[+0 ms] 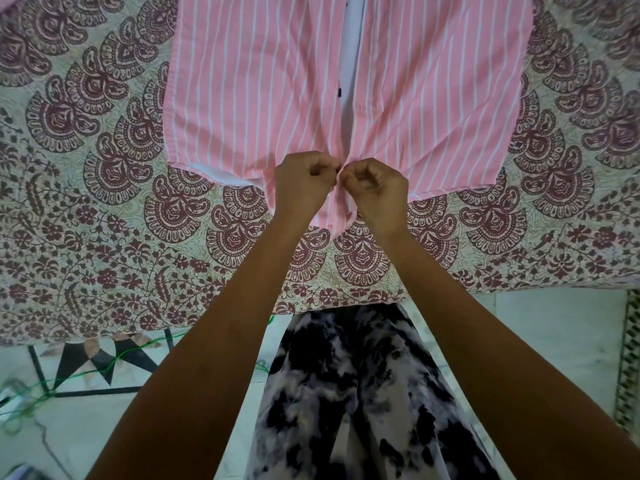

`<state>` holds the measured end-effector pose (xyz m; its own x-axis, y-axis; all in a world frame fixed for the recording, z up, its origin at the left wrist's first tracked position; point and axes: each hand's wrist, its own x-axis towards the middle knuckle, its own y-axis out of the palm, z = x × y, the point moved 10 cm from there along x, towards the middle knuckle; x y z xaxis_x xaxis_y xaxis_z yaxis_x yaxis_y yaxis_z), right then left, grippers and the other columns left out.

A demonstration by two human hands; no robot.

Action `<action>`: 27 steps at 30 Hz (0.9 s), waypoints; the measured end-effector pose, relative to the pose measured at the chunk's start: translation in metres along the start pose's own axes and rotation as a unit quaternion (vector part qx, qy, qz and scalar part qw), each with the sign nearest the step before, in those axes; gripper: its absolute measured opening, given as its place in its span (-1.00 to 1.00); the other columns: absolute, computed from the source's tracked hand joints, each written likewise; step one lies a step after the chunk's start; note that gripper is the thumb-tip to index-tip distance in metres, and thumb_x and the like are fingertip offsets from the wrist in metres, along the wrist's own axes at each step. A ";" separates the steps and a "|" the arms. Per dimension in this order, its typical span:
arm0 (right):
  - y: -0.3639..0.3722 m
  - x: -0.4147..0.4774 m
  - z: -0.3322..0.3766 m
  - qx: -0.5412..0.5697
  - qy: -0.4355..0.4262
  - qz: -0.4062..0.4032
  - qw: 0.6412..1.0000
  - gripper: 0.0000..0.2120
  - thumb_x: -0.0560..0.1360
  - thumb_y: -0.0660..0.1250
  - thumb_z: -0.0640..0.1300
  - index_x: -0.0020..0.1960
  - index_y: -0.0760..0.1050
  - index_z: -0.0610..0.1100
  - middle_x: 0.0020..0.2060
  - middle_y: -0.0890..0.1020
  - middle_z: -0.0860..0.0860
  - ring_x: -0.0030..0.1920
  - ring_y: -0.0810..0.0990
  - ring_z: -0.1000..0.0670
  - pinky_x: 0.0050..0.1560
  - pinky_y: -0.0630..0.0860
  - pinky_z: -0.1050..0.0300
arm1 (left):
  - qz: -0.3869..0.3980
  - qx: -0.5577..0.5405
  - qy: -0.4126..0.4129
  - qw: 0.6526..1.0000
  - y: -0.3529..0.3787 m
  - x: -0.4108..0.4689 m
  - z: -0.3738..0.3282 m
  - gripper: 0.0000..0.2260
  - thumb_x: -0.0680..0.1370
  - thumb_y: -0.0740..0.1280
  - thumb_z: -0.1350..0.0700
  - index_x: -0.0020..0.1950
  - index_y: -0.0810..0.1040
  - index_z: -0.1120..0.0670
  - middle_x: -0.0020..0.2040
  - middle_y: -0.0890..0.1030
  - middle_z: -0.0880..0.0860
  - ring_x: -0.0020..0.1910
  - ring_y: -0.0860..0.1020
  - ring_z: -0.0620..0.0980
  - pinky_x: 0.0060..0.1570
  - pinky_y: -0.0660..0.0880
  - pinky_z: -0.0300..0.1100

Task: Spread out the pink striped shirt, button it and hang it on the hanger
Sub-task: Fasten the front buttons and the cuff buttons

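The pink striped shirt [263,84] lies flat on the bed, front side up, its hem toward me. The two front panels gape apart higher up, showing the white inside [352,46], and a dark button [340,92] sits on the left panel's edge. My left hand [304,183] and my right hand [375,192] meet at the placket near the hem, each pinching one front edge, with the fingertips touching. The button between my fingers is hidden. No hanger is in view.
A bedspread [114,220] with maroon paisley and flower print covers the bed, whose near edge runs across the middle. Below it are a patterned tile floor [86,362], a green cord [69,382] at the left, and my black-and-white trousers [349,393].
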<state>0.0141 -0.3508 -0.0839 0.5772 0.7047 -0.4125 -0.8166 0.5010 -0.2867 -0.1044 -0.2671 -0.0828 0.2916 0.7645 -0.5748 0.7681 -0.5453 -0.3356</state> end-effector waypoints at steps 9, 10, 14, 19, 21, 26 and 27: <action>-0.006 -0.012 0.016 -0.166 -0.076 -0.106 0.977 -0.83 0.45 0.36 -0.10 -0.09 0.57 -0.21 -0.26 0.69 -0.07 -0.24 0.65 -0.05 -0.25 0.54 0.07 | -0.011 -0.090 -0.068 0.994 0.008 -0.006 0.010 -0.96 0.37 0.44 0.18 -0.21 0.63 0.11 -0.19 0.66 0.23 -0.12 0.64 0.17 0.01 0.57 0.10; -0.007 -0.014 0.016 -0.169 -0.077 -0.120 0.975 -0.84 0.45 0.35 -0.11 -0.09 0.58 -0.21 -0.26 0.69 -0.07 -0.24 0.65 -0.05 -0.26 0.54 0.06 | -0.015 -0.091 -0.069 0.993 0.009 -0.006 0.010 -0.97 0.37 0.44 0.18 -0.21 0.63 0.08 -0.20 0.66 0.21 -0.14 0.64 0.14 0.01 0.58 0.09; -0.009 -0.019 0.016 -0.168 -0.069 -0.149 0.972 -0.89 0.45 0.35 -0.16 -0.11 0.59 -0.21 -0.28 0.69 -0.07 -0.25 0.65 -0.04 -0.29 0.46 0.15 | -0.027 -0.090 -0.075 0.993 0.011 -0.002 0.016 -0.80 0.41 0.39 0.24 -0.35 0.57 -0.03 -0.31 0.62 0.12 -0.28 0.58 0.05 -0.07 0.56 0.03; -0.009 -0.011 0.010 -0.098 -0.006 -0.135 0.986 -0.90 0.44 0.34 -0.20 -0.17 0.60 -0.22 -0.32 0.67 -0.07 -0.31 0.60 0.02 -0.26 0.47 0.19 | -0.070 -0.103 -0.082 0.989 0.008 0.002 0.025 -0.83 0.45 0.37 0.24 -0.30 0.53 0.01 -0.37 0.59 0.06 -0.34 0.57 0.02 -0.09 0.59 0.05; -0.009 -0.007 0.004 -0.084 0.040 -0.134 0.987 -0.90 0.43 0.35 -0.20 -0.20 0.60 -0.22 -0.33 0.67 -0.09 -0.29 0.61 -0.03 -0.23 0.47 0.16 | -0.077 -0.092 -0.079 0.990 0.007 0.003 0.026 -0.80 0.45 0.37 0.24 -0.32 0.52 -0.02 -0.40 0.58 0.00 -0.36 0.56 0.00 -0.11 0.60 0.05; 0.003 0.000 -0.033 0.128 0.263 -0.060 0.954 -0.83 0.36 0.32 -0.33 -0.35 0.57 -0.14 -0.47 0.58 -0.06 -0.35 0.53 -0.04 -0.25 0.50 0.13 | -0.048 -0.052 -0.008 0.997 0.008 0.009 0.015 -0.83 0.46 0.32 0.24 -0.29 0.49 0.00 -0.37 0.57 -0.01 -0.35 0.54 -0.04 -0.20 0.55 -0.11; 0.007 -0.001 -0.035 0.171 0.293 -0.029 0.940 -0.82 0.38 0.31 -0.35 -0.34 0.55 -0.16 -0.51 0.57 -0.03 -0.38 0.51 -0.01 -0.29 0.48 0.19 | -0.039 -0.027 0.030 0.998 0.006 0.009 0.007 -0.89 0.46 0.32 0.21 -0.25 0.50 0.04 -0.38 0.56 -0.03 -0.37 0.52 -0.10 -0.22 0.52 -0.18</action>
<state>0.0080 -0.3651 -0.1155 0.4383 0.3233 -0.8387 -0.6766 0.7329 -0.0711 -0.1010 -0.2657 -0.0955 0.2622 0.8246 -0.5013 0.8189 -0.4650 -0.3364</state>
